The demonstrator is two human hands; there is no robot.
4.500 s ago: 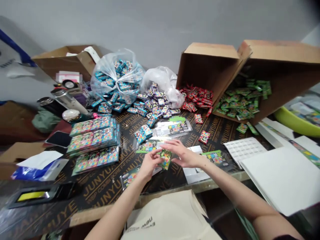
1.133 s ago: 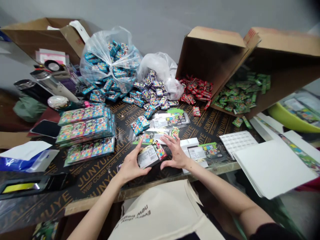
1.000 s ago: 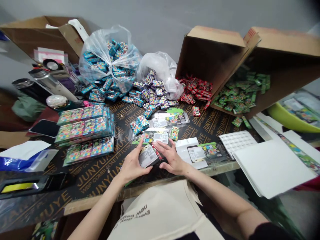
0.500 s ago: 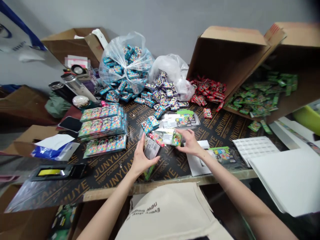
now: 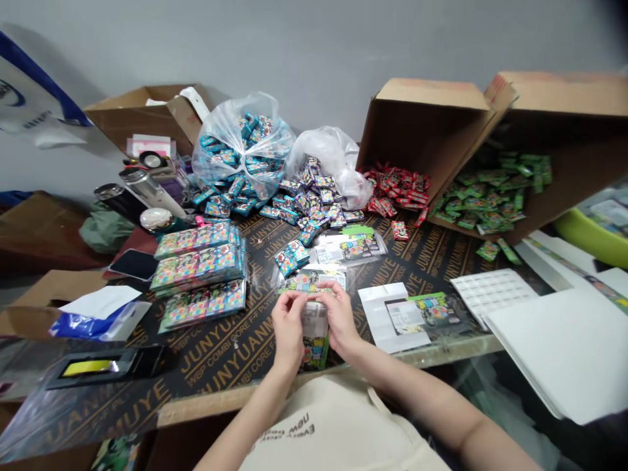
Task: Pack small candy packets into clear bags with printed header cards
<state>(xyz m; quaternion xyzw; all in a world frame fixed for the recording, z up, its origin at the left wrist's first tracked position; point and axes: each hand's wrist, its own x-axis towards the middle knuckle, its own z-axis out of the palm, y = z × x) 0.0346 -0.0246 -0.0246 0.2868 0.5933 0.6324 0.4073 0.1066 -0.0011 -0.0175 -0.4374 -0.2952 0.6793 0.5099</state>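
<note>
My left hand point(image 5: 289, 324) and my right hand point(image 5: 339, 319) meet near the table's front edge, thumbs and fingertips pinched together. Between them is a clear plastic packet point(image 5: 314, 322) with a printed card inside, its green and black end point(image 5: 315, 353) pointing toward me. Just beyond the fingertips lies a row of small colourful boxes point(image 5: 307, 281), partly hidden by my fingers. A few blue boxes point(image 5: 292, 257) sit behind that row. Farther back are more flat printed packets point(image 5: 350, 248) in clear plastic.
At the left stand stacks of wrapped box rows point(image 5: 199, 268). Behind are a bag of blue boxes point(image 5: 243, 147), a purple pile point(image 5: 318, 196), red boxes point(image 5: 397, 190) and green boxes point(image 5: 485, 190) in tilted cartons. White sheets point(image 5: 564, 347) and a label sheet point(image 5: 493, 294) lie right.
Both hands have come together from apart, the right moving left and toward me. The row of boxes between them now lies straighter, and the clear packet is pinched at its far end.
</note>
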